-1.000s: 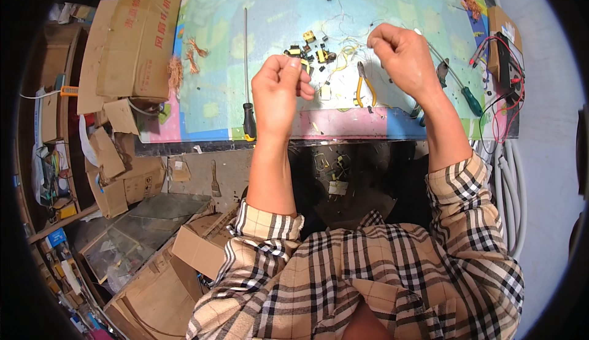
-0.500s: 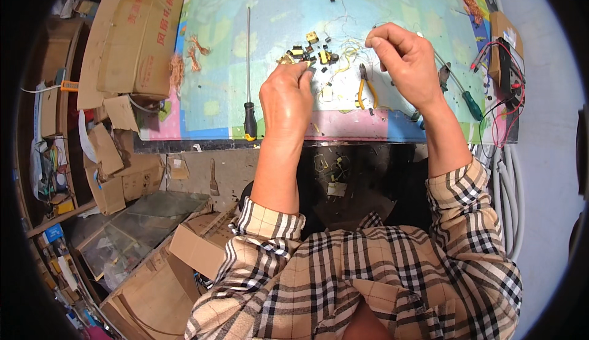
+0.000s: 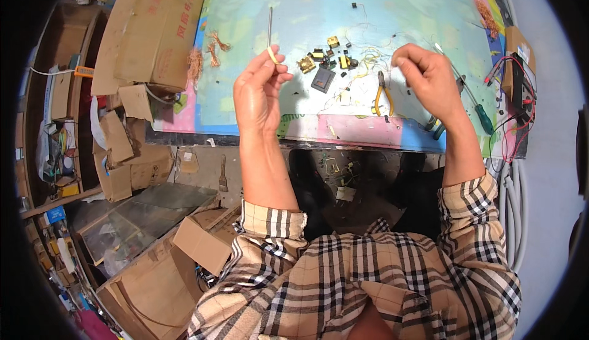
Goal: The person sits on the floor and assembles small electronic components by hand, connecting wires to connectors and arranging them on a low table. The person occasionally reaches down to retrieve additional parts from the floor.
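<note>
My left hand [image 3: 261,91] is raised at the left of the parts, pinching a short pale yellow strip [image 3: 272,55] between thumb and fingers. Behind it a screwdriver's metal shaft [image 3: 270,24] shows; its handle is hidden by my hand. My right hand [image 3: 426,79] is closed in a pinch at the right, near thin loose wires [image 3: 371,54]; whatever is in its fingertips is too small to make out. Between the hands lie a dark square block [image 3: 323,80], several small yellow-and-black transformers [image 3: 345,62] and yellow-handled pliers [image 3: 383,100].
Copper wire bundles [image 3: 215,45] lie beside a large cardboard box [image 3: 153,33] at the left. A green-handled screwdriver [image 3: 481,116] rests at the right, near a black meter with red and black leads [image 3: 521,94]. The table's front edge [image 3: 245,142] runs below my hands.
My left hand has moved left, away from the parts, and turned, showing the yellow strip. The dark square block is uncovered. My right hand keeps its pinch; the whole view has shifted slightly.
</note>
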`<state>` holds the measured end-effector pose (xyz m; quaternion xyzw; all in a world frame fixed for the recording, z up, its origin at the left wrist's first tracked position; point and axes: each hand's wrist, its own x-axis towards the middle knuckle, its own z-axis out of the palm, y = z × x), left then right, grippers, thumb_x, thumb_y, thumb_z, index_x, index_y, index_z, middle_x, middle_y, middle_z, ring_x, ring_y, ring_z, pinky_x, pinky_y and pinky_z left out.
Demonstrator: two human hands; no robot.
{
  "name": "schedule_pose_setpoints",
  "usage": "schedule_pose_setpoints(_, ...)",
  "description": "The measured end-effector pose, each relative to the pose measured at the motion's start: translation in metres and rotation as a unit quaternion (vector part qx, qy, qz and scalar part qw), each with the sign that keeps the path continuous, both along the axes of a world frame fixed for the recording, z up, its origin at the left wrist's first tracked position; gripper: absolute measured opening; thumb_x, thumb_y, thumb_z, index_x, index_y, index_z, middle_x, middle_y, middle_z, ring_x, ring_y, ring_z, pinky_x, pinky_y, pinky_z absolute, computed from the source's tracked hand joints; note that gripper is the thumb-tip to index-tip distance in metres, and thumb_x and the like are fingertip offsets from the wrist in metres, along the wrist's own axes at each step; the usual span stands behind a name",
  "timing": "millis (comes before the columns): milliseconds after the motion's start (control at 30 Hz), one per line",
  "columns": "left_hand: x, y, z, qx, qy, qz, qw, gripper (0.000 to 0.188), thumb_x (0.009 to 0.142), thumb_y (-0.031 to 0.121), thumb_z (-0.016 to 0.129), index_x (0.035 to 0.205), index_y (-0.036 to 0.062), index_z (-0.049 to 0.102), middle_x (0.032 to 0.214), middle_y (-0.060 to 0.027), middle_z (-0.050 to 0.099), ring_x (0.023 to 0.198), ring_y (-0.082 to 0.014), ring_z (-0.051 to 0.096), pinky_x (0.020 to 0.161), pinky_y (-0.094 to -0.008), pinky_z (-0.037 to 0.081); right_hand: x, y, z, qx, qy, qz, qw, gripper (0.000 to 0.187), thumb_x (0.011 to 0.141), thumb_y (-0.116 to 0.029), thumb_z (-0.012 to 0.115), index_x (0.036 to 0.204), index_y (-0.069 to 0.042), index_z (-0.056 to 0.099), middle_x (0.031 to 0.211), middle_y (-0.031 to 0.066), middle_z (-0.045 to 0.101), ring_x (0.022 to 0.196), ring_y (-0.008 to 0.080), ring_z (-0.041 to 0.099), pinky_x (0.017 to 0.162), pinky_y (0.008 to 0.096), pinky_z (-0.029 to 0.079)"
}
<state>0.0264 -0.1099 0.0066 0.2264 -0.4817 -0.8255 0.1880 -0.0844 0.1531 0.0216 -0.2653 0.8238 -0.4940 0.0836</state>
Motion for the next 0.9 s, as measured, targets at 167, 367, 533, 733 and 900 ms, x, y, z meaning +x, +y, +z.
schedule_pose_setpoints(167, 0.002, -0.007, -0.001, 0.180, 0.027, -0.028, 0.983, 0.023, 0.092, 0.012, 0.056, 0.105, -0.0060, 0.060, 0.083, -0.0076, 0.061, 0.072, -0.0157, 0.057, 0.063, -0.0291, 0.048, -0.011, 0.001, -0.008, 0.007, 0.029, -0.128, 0.991, 0.018, 0.089, -0.016, 0.057, 0.092, -0.002, 0.068, 0.062, 0.0069, 0.061, 0.056, 0.0120, 0.054, 0.057, 0.0275, 0.044)
schedule_pose_setpoints(367, 0.003, -0.003, 0.003, 0.283, 0.040, -0.052, 0.957, 0.012, 0.094, 0.012, 0.055, 0.094, 0.0000, 0.057, 0.076, -0.0044, 0.054, 0.061, -0.0126, 0.043, 0.054, -0.0260, 0.035, -0.012, 0.000, -0.007, 0.013, 0.035, -0.157, 0.987, 0.019, 0.089, -0.017, 0.058, 0.093, -0.002, 0.069, 0.066, 0.0075, 0.063, 0.061, 0.0127, 0.059, 0.061, 0.0271, 0.047)
schedule_pose_setpoints(533, 0.004, -0.004, 0.001, 0.308, 0.077, -0.092, 0.944, 0.015, 0.096, 0.012, 0.052, 0.085, 0.0019, 0.053, 0.069, -0.0020, 0.045, 0.056, -0.0110, 0.038, 0.049, -0.0252, 0.030, -0.012, 0.000, -0.009, 0.019, 0.024, -0.144, 0.989, 0.020, 0.089, -0.018, 0.058, 0.094, -0.001, 0.068, 0.067, 0.0081, 0.064, 0.061, 0.0134, 0.058, 0.061, 0.0279, 0.047)
schedule_pose_setpoints(733, 0.003, 0.010, 0.013, 0.141, 0.019, -0.116, 0.983, 0.023, 0.099, 0.015, 0.049, 0.078, 0.0050, 0.049, 0.058, 0.0012, 0.039, 0.046, -0.0084, 0.036, 0.041, -0.0245, 0.029, -0.019, 0.007, -0.019, 0.000, 0.059, -0.133, 0.989, 0.018, 0.092, -0.019, 0.058, 0.094, -0.004, 0.068, 0.069, 0.0009, 0.060, 0.057, 0.0056, 0.053, 0.051, 0.0229, 0.043)
schedule_pose_setpoints(900, 0.010, 0.071, 0.013, -0.193, -0.098, -0.261, 0.941, 0.018, 0.086, 0.014, 0.066, 0.070, 0.0065, 0.062, 0.058, 0.0019, 0.051, 0.054, -0.0046, 0.041, 0.051, -0.0226, 0.034, -0.028, 0.019, -0.013, 0.008, 0.064, -0.184, 0.981, 0.021, 0.086, -0.021, 0.061, 0.094, -0.004, 0.071, 0.084, 0.0110, 0.068, 0.060, 0.0175, 0.059, 0.063, 0.0295, 0.049)
